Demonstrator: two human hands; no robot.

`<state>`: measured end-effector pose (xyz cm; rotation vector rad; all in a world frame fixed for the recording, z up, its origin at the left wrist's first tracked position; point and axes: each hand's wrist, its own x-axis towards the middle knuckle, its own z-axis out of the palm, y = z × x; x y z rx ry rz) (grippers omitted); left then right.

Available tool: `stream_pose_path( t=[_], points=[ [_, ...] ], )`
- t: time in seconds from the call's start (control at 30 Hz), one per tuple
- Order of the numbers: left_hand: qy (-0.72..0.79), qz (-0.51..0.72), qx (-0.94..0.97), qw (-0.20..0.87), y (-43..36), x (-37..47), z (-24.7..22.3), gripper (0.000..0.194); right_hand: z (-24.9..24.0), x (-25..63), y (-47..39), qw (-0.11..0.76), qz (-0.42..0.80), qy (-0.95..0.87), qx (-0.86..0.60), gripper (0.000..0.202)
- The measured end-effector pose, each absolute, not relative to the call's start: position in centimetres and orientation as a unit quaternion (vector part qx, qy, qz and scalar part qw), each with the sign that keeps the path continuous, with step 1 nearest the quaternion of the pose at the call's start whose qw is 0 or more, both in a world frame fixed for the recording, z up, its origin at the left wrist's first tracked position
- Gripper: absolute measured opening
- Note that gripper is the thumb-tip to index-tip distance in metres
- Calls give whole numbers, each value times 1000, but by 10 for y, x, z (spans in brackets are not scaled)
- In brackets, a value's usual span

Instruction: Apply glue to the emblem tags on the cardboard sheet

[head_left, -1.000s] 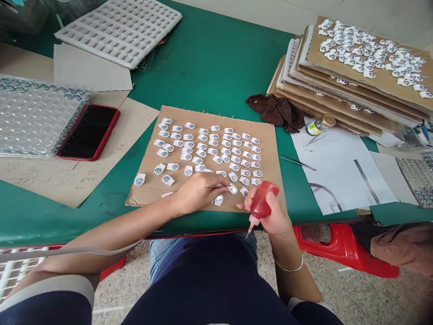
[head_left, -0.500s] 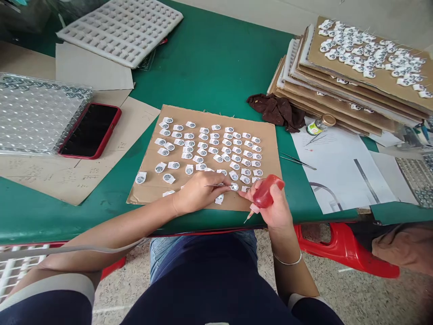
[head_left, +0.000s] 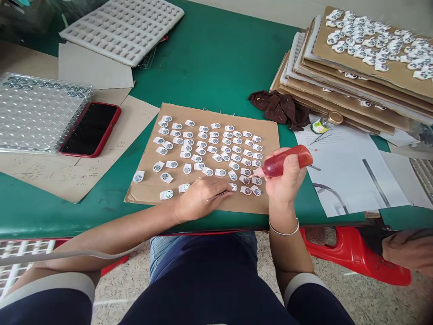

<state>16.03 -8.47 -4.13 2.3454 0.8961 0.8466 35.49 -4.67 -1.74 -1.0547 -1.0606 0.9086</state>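
Observation:
My right hand [head_left: 287, 183] is wrapped round a red squeeze bottle [head_left: 280, 163], tilted so that its thin needle tip points left and down over the small white-and-silver pieces [head_left: 246, 172]. My left hand [head_left: 203, 196] is closed on slim metal tweezers [head_left: 218, 196], their points beside one round-ended piece [head_left: 232, 187] near the front edge. Under both hands lies a brown cardboard sheet [head_left: 145, 192] bearing many such pieces in loose rows. My left hand hides part of the front rows.
A dark cloth [head_left: 279, 108], a small glass jar [head_left: 327, 122] and a printed paper [head_left: 341, 171] lie to the right, before a tall stack of loaded cardboard sheets [head_left: 324, 85]. On the left are a red-cased phone [head_left: 90, 129], a clear tray [head_left: 34, 117] and a white foam tray [head_left: 125, 31].
My right hand has lifted and turned the squeeze bottle, so its tip now points left over the pieces instead of down past the front edge. My left hand stays nearly in place.

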Motion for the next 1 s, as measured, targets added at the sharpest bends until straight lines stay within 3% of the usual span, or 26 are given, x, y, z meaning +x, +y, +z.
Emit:
stream_pose_path(
  t=[0.13,0.5,1.0],
  points=[
    [316,248,894,198,-89,163,-32,15,-25,355,-53,606,389,-508,-472,28],
    [231,210,940,-140,-110,178,-37,11,-25,343,-63,454,277,-656,-535,21],
    [235,199,940,-145,-115,179,-39,14,-36,344,-62,399,313,-689,-517,18]
  ],
)
